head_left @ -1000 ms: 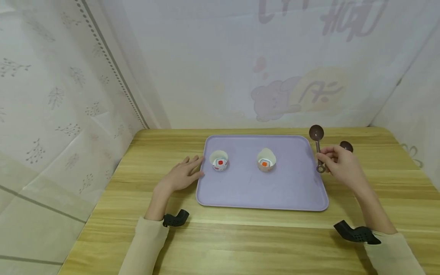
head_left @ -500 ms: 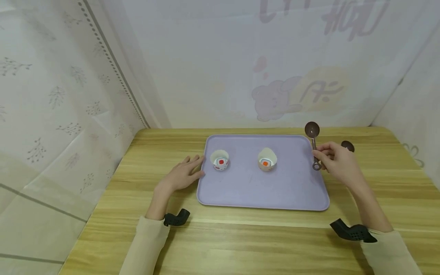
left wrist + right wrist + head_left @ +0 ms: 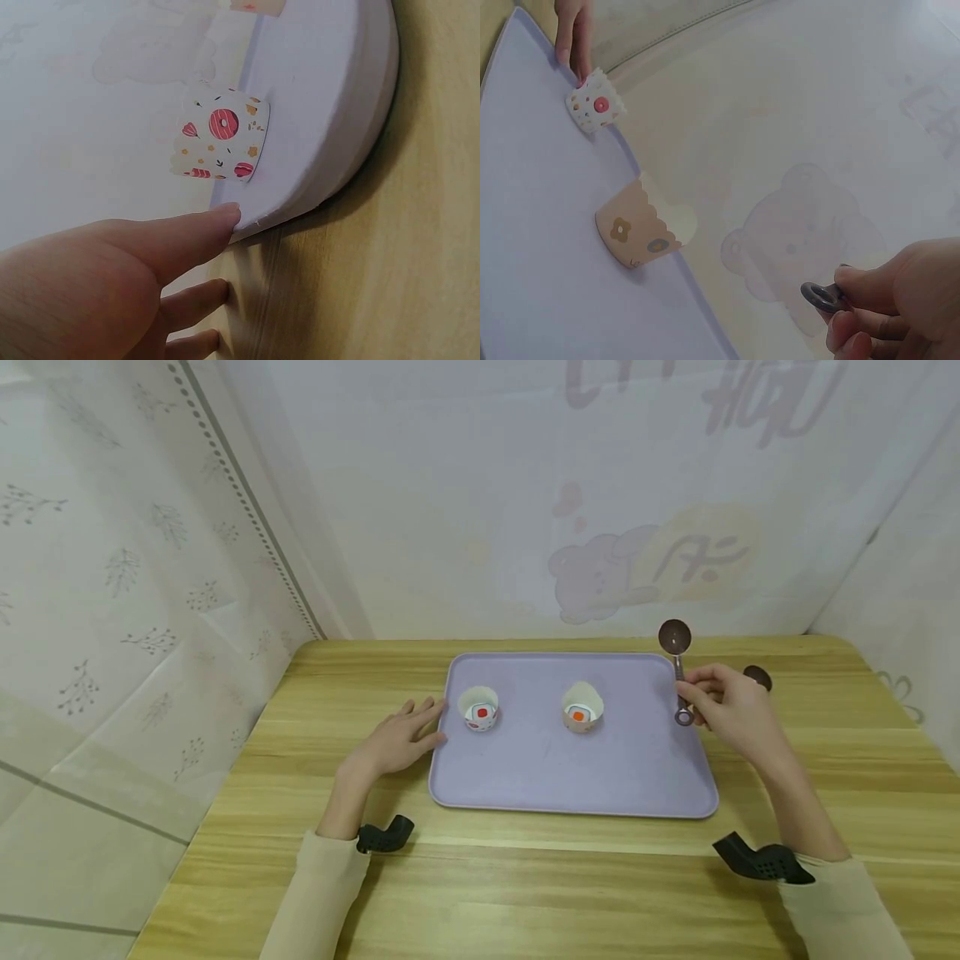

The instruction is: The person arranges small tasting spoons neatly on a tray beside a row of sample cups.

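My right hand (image 3: 731, 710) pinches the handle of a brown measuring spoon (image 3: 675, 637) above the right edge of a lilac tray (image 3: 525, 777). The spoon's bowl points away from me; its ringed handle end (image 3: 825, 297) shows in the right wrist view. With fingers extended, my left hand (image 3: 397, 743) touches the tray's left edge. On the tray stand two paper baking cups: a white one printed with doughnuts (image 3: 223, 124) near the left hand, and a tan one (image 3: 634, 225) near the middle. A red square shows inside the white cup, an orange one inside the tan cup.
Another brown spoon (image 3: 757, 677) lies on the wooden table (image 3: 525, 893) behind my right hand, its handle mostly hidden. Printed white cloth (image 3: 450, 527) hangs along the back and sides of the table.
My right hand has moved left and slightly away from me with the measuring spoon, bringing it over the tray's right edge. The left hand and the cups have stayed in place.
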A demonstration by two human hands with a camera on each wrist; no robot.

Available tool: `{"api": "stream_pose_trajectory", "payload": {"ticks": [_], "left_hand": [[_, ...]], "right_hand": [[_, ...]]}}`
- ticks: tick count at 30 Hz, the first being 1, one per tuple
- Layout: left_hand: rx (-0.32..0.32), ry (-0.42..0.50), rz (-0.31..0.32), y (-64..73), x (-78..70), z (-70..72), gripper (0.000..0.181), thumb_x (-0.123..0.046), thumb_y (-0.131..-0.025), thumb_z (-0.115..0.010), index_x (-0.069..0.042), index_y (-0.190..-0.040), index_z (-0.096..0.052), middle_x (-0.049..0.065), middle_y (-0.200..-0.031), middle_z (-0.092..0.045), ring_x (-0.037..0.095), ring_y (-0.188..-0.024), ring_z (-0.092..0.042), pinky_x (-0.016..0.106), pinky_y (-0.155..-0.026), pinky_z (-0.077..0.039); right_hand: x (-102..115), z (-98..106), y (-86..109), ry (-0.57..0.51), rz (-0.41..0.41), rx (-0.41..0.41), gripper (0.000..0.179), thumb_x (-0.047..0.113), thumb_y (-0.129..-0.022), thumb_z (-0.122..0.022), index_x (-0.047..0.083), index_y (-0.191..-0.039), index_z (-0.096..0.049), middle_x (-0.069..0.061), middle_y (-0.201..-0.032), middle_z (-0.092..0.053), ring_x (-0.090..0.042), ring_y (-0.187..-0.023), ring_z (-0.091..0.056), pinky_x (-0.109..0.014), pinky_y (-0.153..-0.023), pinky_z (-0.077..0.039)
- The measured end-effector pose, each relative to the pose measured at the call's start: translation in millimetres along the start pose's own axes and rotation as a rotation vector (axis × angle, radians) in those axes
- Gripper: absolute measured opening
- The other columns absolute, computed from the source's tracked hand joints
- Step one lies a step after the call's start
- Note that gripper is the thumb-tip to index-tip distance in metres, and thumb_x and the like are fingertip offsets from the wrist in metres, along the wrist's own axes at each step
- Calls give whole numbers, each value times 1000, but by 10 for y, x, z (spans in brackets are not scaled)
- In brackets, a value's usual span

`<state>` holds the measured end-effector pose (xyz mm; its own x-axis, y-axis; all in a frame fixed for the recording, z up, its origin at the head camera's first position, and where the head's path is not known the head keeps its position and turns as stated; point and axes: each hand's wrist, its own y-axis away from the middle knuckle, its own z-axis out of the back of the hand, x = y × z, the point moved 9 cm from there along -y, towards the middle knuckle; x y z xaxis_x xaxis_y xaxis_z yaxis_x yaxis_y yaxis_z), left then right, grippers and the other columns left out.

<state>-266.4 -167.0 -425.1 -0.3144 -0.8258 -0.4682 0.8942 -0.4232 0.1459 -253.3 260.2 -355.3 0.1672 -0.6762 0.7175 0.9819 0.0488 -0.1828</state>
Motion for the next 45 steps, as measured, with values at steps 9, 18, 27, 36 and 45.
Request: {"api": "stream_pose_trajectory", "payload": {"ticks": [9,18,27,36,45], "left_hand": [[0,-2,6,-4,19,-8,62,-35,-106,-53,-11,-159,-33,21,-161,-28,51,-148,-16,66,-118,-15],[4,6,14,6,24,3,63,-37,-105,-53,-13,-159,-32,19,-162,-27,49,-149,-15,65,-118,-15],[6,10,15,2,31,1,63,-37,-105,-53,-14,-160,-31,18,-163,-26,48,-149,-15,65,-119,-14],[2,15,1,-1,20,1,63,-37,-105,-53,-12,-159,-32,19,-162,-27,50,-149,-15,66,-118,-15],[-5,7,-3,-8,24,-2,63,-36,-105,-53,-11,-159,-32,21,-161,-28,51,-148,-17,66,-118,-15]], "right_hand": [[56,-28,-13,-27,-2,-6,33,26,-101,-64,-5,-110,-62,-13,-82,-71,-13,-56,-61,-20,-49,-49],[97,-76,-24,-39,0,5,34,27,-102,-63,-5,-112,-61,-12,-80,-70,-14,-57,-60,-21,-49,-49],[151,-89,-32,-46,4,-3,32,27,-101,-64,-4,-111,-62,-12,-80,-70,-15,-58,-61,-22,-49,-50],[234,-155,-52,-56,-6,10,31,25,-101,-65,-4,-111,-62,-13,-79,-67,-14,-60,-61,-22,-51,-51],[299,-203,-86,-59,11,4,28,23,-101,-65,-4,-108,-62,-11,-76,-67,-14,-57,-60,-21,-48,-49]]}}
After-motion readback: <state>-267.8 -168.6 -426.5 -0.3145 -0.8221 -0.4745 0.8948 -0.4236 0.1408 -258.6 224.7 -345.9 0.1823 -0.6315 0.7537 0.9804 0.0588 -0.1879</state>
